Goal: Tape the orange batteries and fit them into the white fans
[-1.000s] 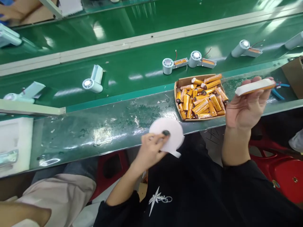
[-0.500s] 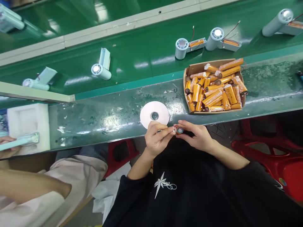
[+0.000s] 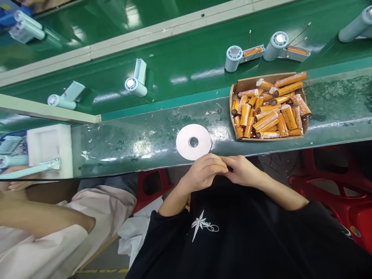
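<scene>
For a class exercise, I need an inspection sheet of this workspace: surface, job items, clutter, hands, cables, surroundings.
Surface: green worktop, scuffed and glossy with reflections.
Job's things: white tape roll lying flat; open cardboard carton heaped with orange packs.
Clutter: small pale specks on the worktop; thin dark slivers on the floor.
Grip: left grip and right grip close together at the near edge; anything between the fingers is hidden.
Cables: thin red wires rising from pale-blue units behind the carton.
Surroundings: red stool at right; white foam block and a co-worker's arm at left.
</scene>
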Available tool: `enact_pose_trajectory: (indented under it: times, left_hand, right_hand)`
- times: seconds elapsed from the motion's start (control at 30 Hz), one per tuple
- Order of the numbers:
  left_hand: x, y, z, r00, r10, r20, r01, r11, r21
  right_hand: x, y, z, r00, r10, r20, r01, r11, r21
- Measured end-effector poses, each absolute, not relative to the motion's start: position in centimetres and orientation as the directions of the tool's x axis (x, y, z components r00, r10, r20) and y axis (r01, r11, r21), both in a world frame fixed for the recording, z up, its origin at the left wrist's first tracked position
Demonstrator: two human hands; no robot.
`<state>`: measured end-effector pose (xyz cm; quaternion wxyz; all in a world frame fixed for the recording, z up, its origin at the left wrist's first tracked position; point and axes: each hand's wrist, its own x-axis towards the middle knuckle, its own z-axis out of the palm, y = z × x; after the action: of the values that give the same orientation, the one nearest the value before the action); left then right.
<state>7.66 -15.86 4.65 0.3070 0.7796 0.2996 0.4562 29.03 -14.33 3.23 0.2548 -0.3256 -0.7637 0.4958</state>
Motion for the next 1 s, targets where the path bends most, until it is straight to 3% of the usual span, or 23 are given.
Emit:
enact_pose_trajectory:
  times: [0.2, 0.33, 0.4, 0.47, 0.53, 0.6, 0.67, 0.73, 0.87, 1.0]
  left_hand:
    - [5.6, -14.0, 5.9, 0.428, 0.797, 0.427, 0.230, -0.553, 0.801]
    - [3.7, -11.3, 6.9, 0.624, 0.691, 0.366, 0.251, -0.621, 0.743]
    - [2.2, -8.1, 6.9, 0.604, 0.742, 0.291, 0.397, -0.597, 0.697]
    - [0.1, -3.5, 6.6, 0.364, 0.906, 0.218, 0.722, -0.422, 0.548]
    - [-2.7, 1.8, 6.5, 0.012, 0.985, 0.171, 0.953, -0.063, 0.295]
    - [-5.7, 6.4, 6.6, -0.247, 0.968, 0.054, 0.966, 0.241, 0.093]
    - [-8.0, 9.4, 6.7, -0.339, 0.938, -0.076, 0.940, 0.341, 0.007]
    - [-9.2, 10.8, 6.6, -0.280, 0.951, -0.132, 0.958, 0.285, 0.020]
    - [-8.1, 11.6, 5.1, 0.022, 0.992, -0.125, 0.994, -0.008, 0.107]
    - [-6.2, 13.2, 3.8, 0.209, 0.966, -0.153, 0.962, -0.175, 0.208]
  right_hand:
    - [30.2, -14.5, 3.1, -0.645, 0.764, 0.022, 0.094, 0.107, -0.990]
    - [31.3, -14.6, 2.6, -0.639, 0.769, 0.004, -0.023, -0.014, -1.000]
    - [31.7, -14.5, 2.6, -0.608, 0.794, -0.026, -0.039, -0.062, -0.997]
    - [32.0, -14.5, 2.6, -0.558, 0.828, -0.058, -0.051, -0.103, -0.993]
    - [32.3, -14.7, 2.7, -0.522, 0.849, -0.082, -0.088, -0.150, -0.985]
    - [32.8, -15.1, 2.6, -0.496, 0.862, -0.102, -0.131, -0.191, -0.973]
    - [33.6, -15.6, 2.4, -0.465, 0.877, -0.122, -0.150, -0.214, -0.965]
    - [34.6, -15.8, 2.2, -0.389, 0.904, -0.175, -0.146, -0.248, -0.958]
    - [36.2, -14.3, 3.7, -0.231, 0.939, -0.255, -0.130, -0.290, -0.948]
    - [35.8, -8.6, 8.2, -0.247, 0.969, 0.018, -0.032, 0.011, -0.999]
